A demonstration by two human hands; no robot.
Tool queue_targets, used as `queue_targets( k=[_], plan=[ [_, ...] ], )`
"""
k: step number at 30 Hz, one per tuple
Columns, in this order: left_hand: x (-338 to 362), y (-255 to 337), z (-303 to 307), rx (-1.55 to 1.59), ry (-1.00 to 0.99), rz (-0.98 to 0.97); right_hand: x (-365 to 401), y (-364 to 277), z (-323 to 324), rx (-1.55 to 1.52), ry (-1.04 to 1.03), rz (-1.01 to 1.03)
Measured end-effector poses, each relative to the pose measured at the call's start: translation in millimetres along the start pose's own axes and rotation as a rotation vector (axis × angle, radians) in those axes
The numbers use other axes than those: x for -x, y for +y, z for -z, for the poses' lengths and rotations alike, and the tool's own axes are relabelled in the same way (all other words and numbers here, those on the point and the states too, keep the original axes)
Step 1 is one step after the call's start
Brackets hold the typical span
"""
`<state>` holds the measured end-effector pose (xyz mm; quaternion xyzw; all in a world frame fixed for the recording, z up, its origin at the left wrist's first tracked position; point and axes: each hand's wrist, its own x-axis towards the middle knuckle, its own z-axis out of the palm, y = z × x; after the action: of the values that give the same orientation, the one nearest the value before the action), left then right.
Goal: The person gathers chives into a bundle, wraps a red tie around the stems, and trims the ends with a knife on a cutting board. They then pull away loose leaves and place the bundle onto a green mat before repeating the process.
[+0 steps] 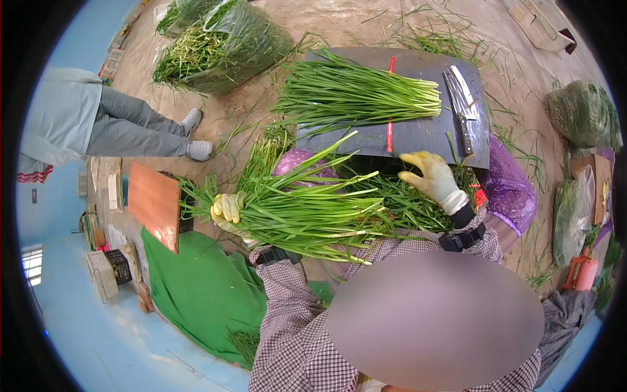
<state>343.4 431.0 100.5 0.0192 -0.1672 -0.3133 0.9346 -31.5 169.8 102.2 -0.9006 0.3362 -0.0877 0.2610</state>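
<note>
My left hand (228,208), in a yellow-and-white work glove, is closed around the leafy end of a loose bunch of garlic chives (307,212). The pale cut ends point to the right, over my lap. My right hand (431,179), gloved too, has its fingers spread and holds nothing; it hovers just below the edge of a dark board (366,140). On that board lies a neat bunch of chives (366,91), with a red strip (389,136) passing beneath it. A knife with a broad blade (461,95) rests to the right of this bunch.
Loose greens (418,199) lie below my right hand. A large plastic bag of greens (222,52) stands at the upper left. Another person (130,121) stands at left, near a reddish-brown panel (153,206) and a green cloth (196,287). Scraps litter the floor.
</note>
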Motion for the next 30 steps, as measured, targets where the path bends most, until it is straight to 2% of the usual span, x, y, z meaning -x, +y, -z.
queue_targets(
  k=[2, 3, 5, 8, 11, 12, 13, 15, 17, 18, 21, 25, 26, 27, 29, 30],
  plan=[
    [-1.4, -1.7, -5.0, -0.071, 0.039, -0.036, -25.9, -37.0, 6.9, -0.359, 0.086, 0.274],
    [-2.9, -4.3, -8.0, -0.053, 0.026, -0.025, -32.4, -58.5, 2.8, -0.535, 0.074, 0.295],
    [-3.9, -10.2, -14.4, -0.024, 0.002, -0.002, -45.8, -69.1, -20.9, -0.613, -0.149, 0.237],
    [-6.5, -9.7, -19.2, -0.010, -0.015, 0.025, -43.6, -77.5, -34.4, -0.802, -0.016, 0.052],
    [-2.6, -3.5, -8.7, -0.007, -0.007, 0.000, -28.1, -84.4, -34.2, -1.141, 0.096, -0.175],
    [-1.8, -1.2, -3.9, -0.006, -0.007, -0.015, -22.3, -74.2, -29.9, -1.142, 0.181, -0.255],
    [0.5, 0.4, -2.2, -0.027, -0.001, -0.019, -16.5, -50.7, -34.3, -1.061, 0.262, -0.213],
    [3.2, 5.3, -0.1, -0.069, 0.007, -0.027, -3.5, 29.1, -59.1, -0.655, -0.056, -0.203],
    [3.0, 7.2, 5.4, -0.026, -0.047, 0.014, 3.2, 24.1, -34.7, 0.058, -0.536, -0.383],
    [2.2, 3.5, 7.8, 0.009, -0.068, 0.011, -0.6, 7.7, -24.3, 0.174, -0.421, -0.327],
    [6.4, -2.4, 13.2, 0.051, -0.060, -0.008, -32.9, -16.4, -44.6, -0.369, 0.028, 0.119],
    [3.8, -0.3, 10.5, 0.048, -0.047, -0.001, -82.8, -78.2, -62.6, -0.533, 0.083, 0.469],
    [2.2, 2.9, 10.5, 0.016, -0.074, 0.033, -83.9, -82.6, -71.0, -0.621, -0.021, 0.418],
    [0.7, 4.7, 11.0, 0.003, -0.071, 0.025, -79.5, -90.7, -61.0, -0.949, -0.291, 0.208],
    [5.4, 8.3, 13.8, -0.020, -0.050, 0.001, -69.3, -71.3, -70.9, -1.064, -0.210, 0.256],
    [7.9, 11.2, 13.9, -0.016, -0.030, 0.013, -61.5, -64.6, -59.7, -0.716, -0.073, 0.372]
  ],
)
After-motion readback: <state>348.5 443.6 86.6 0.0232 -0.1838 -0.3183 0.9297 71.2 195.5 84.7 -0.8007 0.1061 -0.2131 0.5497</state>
